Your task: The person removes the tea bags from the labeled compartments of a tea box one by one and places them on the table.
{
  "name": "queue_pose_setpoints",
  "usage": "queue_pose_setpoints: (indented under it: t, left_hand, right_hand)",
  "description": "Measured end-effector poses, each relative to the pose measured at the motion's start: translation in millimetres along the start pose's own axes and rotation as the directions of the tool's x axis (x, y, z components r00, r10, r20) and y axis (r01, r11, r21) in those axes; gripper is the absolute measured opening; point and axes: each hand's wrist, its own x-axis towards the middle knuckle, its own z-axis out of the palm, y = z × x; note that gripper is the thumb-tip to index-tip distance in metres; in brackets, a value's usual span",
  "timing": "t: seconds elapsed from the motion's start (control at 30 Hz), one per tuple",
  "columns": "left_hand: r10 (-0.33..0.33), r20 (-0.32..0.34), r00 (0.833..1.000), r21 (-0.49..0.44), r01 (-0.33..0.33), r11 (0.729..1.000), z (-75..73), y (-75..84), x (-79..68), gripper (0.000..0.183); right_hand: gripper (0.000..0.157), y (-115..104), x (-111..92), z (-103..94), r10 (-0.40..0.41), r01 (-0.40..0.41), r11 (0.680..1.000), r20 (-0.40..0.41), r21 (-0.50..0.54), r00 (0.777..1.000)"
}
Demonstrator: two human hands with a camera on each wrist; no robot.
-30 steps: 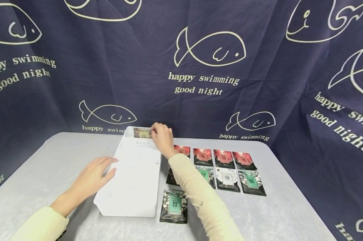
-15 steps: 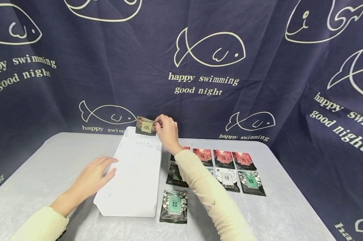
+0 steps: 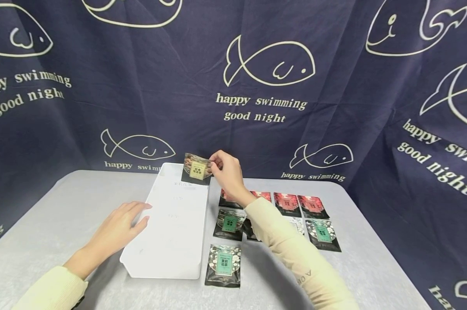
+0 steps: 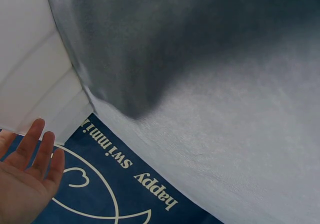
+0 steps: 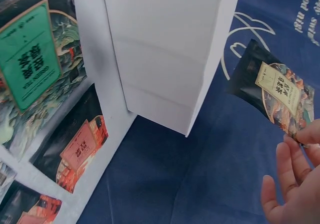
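Note:
My right hand [image 3: 228, 171] pinches a tea sachet with a yellow label [image 3: 196, 169] by its corner, above the far end of a white divided box [image 3: 167, 245]. In the right wrist view the same sachet [image 5: 277, 86] hangs from thumb and fingertips, clear of the box wall [image 5: 162, 43]. My left hand [image 3: 119, 226] rests against the box's left side, its fingers fairly straight at the rim. The left wrist view shows that hand [image 4: 32, 174] with fingers extended by the box wall [image 4: 37, 73]. Glare washes out the inside of the box.
Right of the box lie red-and-black sachets [image 3: 287, 204] in a back row. In front of them are a green-labelled sachet [image 3: 229, 224] and another at the right [image 3: 322, 234]; my sleeve covers some. A jasmine tea sachet [image 3: 223, 265] lies nearer. A dark blue fish-print cloth [image 3: 194, 86] hangs behind.
My right hand has lifted the yellow-labelled sachet up out of the box's far compartment and carried it a little to the right. The left hand has stayed put.

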Motion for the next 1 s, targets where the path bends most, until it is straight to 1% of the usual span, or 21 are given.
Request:
queue_pose_setpoints:
  t: [0.17, 0.47, 0.63, 0.77, 1.0]
  left_hand:
    - [0.007, -0.007, 1.000, -0.001, -0.007, 1.000, -0.7, 0.3, 0.0, 0.028]
    - [0.000, -0.001, 1.000, 0.002, 0.000, 1.000, -0.5, 0.6, -0.9, 0.028]
    - [0.002, -0.006, 1.000, 0.000, -0.002, 1.000, -0.1, 0.7, -0.8, 0.028]
    - [0.010, -0.014, 1.000, -0.004, -0.010, 1.000, 0.3, 0.4, -0.6, 0.027]
    - [0.011, -0.025, 1.000, 0.002, -0.011, 1.000, 2.2, -1.5, -0.6, 0.027]
  right_hand:
    - [0.008, 3, -11, -14.7, -0.010, 0.009, 0.999, 0.032, 0.037, 0.999]
    - [0.007, 16, -35, -41.7, -0.022, 0.020, 0.999, 0.049, 0.040, 0.999]
    - [0.006, 24, -50, -58.0, 0.020, -0.022, 0.999, 0.084, 0.023, 0.996]
    - [0.005, 33, -63, -69.0, 0.069, -0.072, 0.997, 0.129, 0.020, 0.989]
    - [0.005, 52, -86, -80.4, 0.157, -0.167, 0.986, 0.235, 0.026, 0.959]
